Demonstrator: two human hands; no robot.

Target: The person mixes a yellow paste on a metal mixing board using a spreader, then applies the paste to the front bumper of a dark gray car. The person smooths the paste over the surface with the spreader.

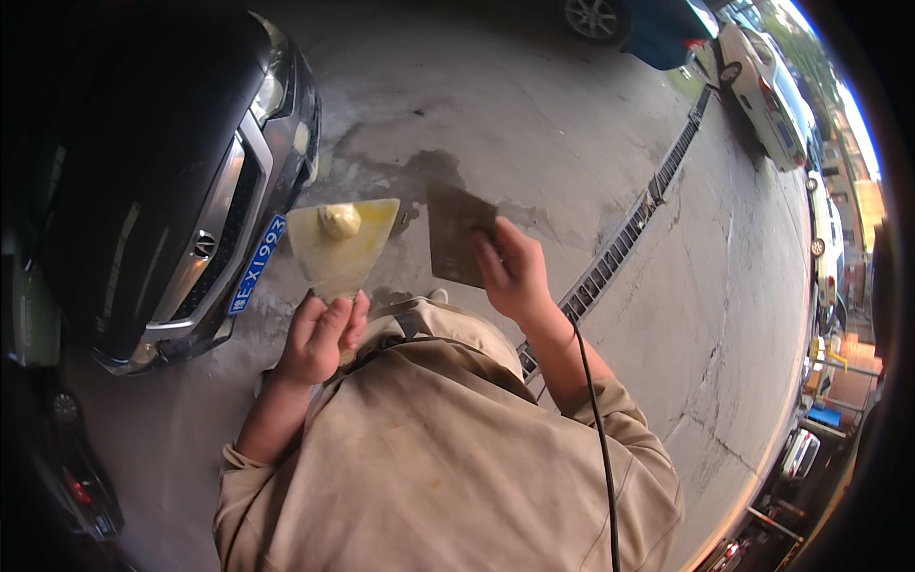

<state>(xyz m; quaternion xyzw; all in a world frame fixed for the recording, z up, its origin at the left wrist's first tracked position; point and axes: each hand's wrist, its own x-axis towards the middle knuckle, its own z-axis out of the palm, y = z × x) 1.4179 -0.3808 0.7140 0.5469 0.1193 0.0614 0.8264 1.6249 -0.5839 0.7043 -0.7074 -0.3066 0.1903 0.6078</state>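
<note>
My left hand is closed round the narrow lower end of a wide putty knife, held in front of my waist. Its pale blade flares away from me and has yellowish smears. Near the blade's far edge sits a rounded lump of cream-yellow putty. To the right, my right hand pinches a flat, dark grey, four-sided plate by its right side, thumb and fingers pressed on it. The plate stays a little apart from the putty knife, and its material cannot be told.
A dark car stands close on my left, its front grille towards me. A slotted drain grate crosses the concrete floor on the right. A blue car and a white car are farther off. A black cable hangs over my right arm.
</note>
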